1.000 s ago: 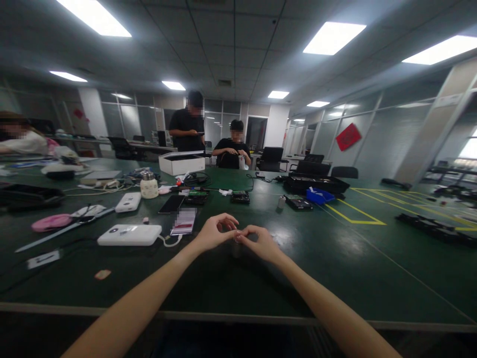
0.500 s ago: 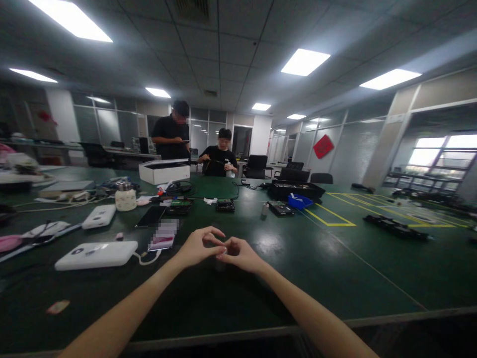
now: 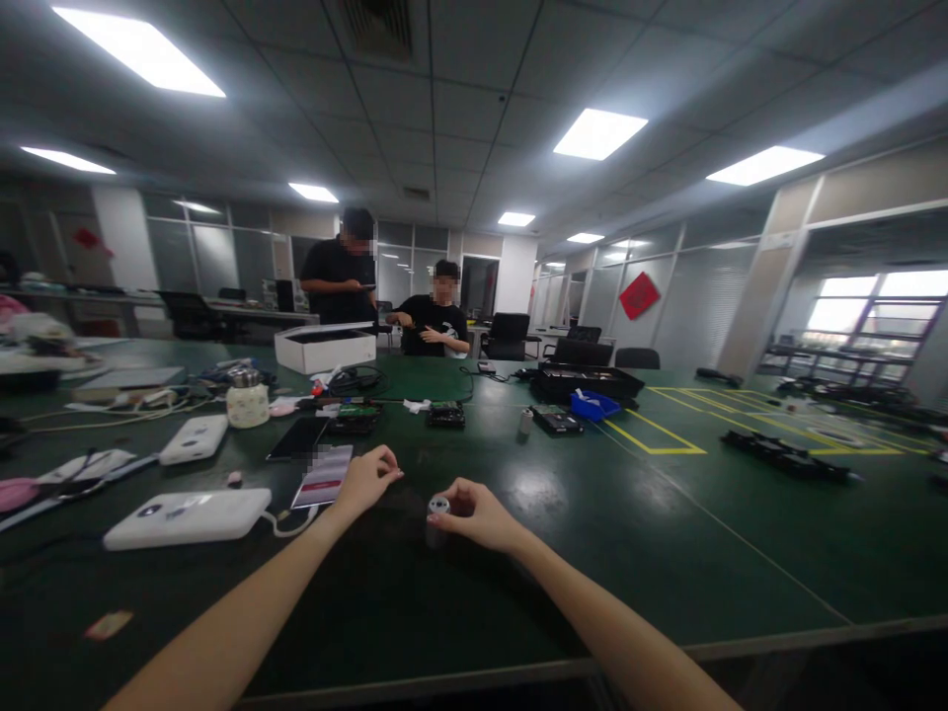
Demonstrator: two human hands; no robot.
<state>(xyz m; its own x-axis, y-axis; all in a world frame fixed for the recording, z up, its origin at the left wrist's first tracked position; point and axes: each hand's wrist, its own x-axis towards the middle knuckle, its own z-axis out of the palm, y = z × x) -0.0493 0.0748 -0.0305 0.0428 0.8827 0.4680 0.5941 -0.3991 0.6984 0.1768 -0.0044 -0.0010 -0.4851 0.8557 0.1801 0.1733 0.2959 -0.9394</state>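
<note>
Green table (image 3: 667, 513) lies open rightward as my right hand (image 3: 478, 513) grips the small cylinder (image 3: 436, 520), left hand (image 3: 366, 476) loosely pinched, holding nothing I can see.

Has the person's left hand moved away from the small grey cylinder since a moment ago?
Yes. The left hand has drawn leftward off the small grey cylinder, toward the white power bank; the right hand holds the cylinder.

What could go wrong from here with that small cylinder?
The right hand grips the small cylinder only by the fingertips, on the smooth table; it might tip or roll. The left hand is off it, pinched shut; anything tiny held there could drop unseen on the dark surface. A cable lies close to the left wrist.
</note>
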